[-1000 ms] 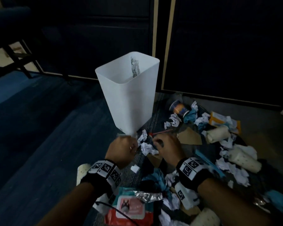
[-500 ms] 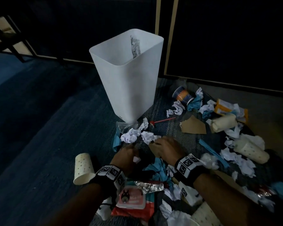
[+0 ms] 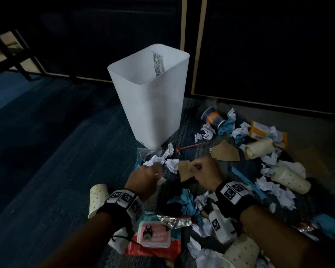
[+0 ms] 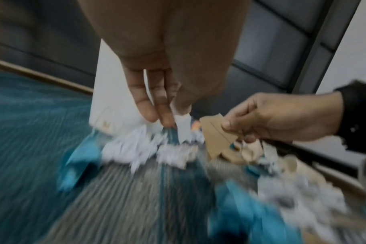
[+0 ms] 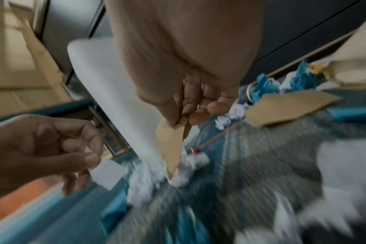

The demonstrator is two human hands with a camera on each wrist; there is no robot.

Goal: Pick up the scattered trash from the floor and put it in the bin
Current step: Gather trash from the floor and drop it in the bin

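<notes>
A tall white bin [image 3: 151, 101] stands on the blue carpet, with a strip of paper against its inner wall. My left hand [image 3: 143, 178] pinches a small white paper scrap [image 4: 183, 130] between thumb and fingers, just in front of the bin's base. My right hand [image 3: 205, 171] pinches a torn brown cardboard piece [image 3: 185, 170], also seen as the cardboard piece [image 5: 171, 145] hanging from thumb and forefinger. Both hands hover low over the trash, close together. Crumpled white paper balls [image 3: 162, 161] lie on the floor between the hands and the bin.
Trash spreads to the right: paper cups [image 3: 290, 178], a larger cardboard piece [image 3: 224, 151], blue tissue [image 3: 226, 126], a red stick [image 3: 191, 146], an orange can [image 3: 211, 117]. A wet-wipe pack [image 3: 153, 235] lies near my wrists and a dotted cup [image 3: 97, 198] at left. Dark cabinets stand behind.
Both hands have risen from the floor, the left with the white scrap and the right with the brown cardboard piece. The view has tilted slightly.
</notes>
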